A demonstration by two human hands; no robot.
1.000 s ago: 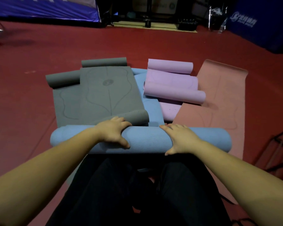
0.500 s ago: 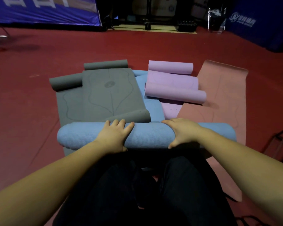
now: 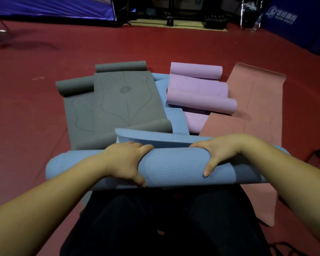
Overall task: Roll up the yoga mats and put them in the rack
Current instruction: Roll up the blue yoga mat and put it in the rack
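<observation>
Nearest, dark trousers [image 3: 161,224] fill the bottom of the view, and just beyond them the blue roll [image 3: 174,167] lies across the lap, its long axis running left to right, ends pointing out past both forearms. The left hand [image 3: 126,163] grips the roll left of its middle, fingers curled over the far side and thumb hooked on the near side. The right hand [image 3: 218,152] grips it right of the middle the same way, thumb pressed on the near face. Between the two hands, on the far side, a loose blue flap [image 3: 155,138] curls up off the roll. Beyond the left hand lie grey mats [image 3: 118,100], partly rolled at their ends; beyond the right hand, pink mats [image 3: 198,93] and, further right, a flat salmon mat [image 3: 255,102], all on the red floor [image 3: 44,52]
</observation>
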